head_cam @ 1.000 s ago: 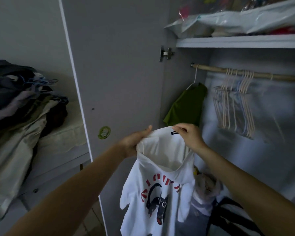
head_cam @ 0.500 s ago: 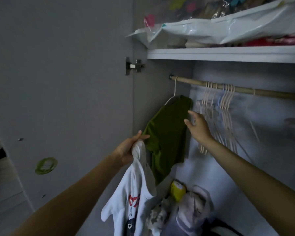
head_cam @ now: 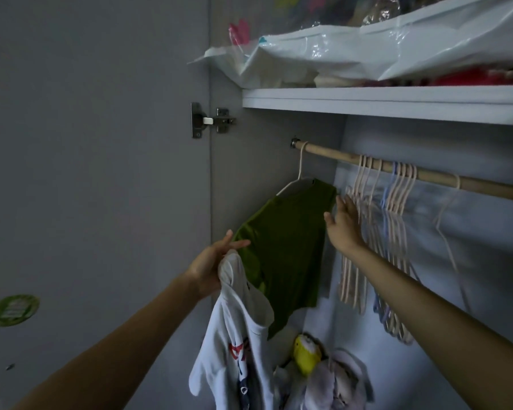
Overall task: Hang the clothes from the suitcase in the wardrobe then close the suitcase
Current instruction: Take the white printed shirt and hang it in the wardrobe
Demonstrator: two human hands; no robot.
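My left hand (head_cam: 212, 261) grips the collar of a white printed T-shirt (head_cam: 239, 344), which hangs down from it in front of the open wardrobe. My right hand (head_cam: 342, 221) is raised with fingers spread, reaching between a green shirt (head_cam: 282, 247) and a bunch of empty pale hangers (head_cam: 376, 220). It holds nothing. The green shirt hangs on a white hanger at the left end of the wooden rail (head_cam: 427, 174). The suitcase is out of view.
The open wardrobe door (head_cam: 95, 173) fills the left, with a hinge (head_cam: 209, 121) and a green sticker (head_cam: 14, 309). A shelf (head_cam: 382, 103) above the rail carries plastic bags (head_cam: 367, 51). Soft toys and cloth (head_cam: 320, 371) lie on the wardrobe floor.
My right hand let go of the white T-shirt and rose to the empty hangers. My left hand now holds the shirt alone. The view has swung right and up, into the wardrobe.
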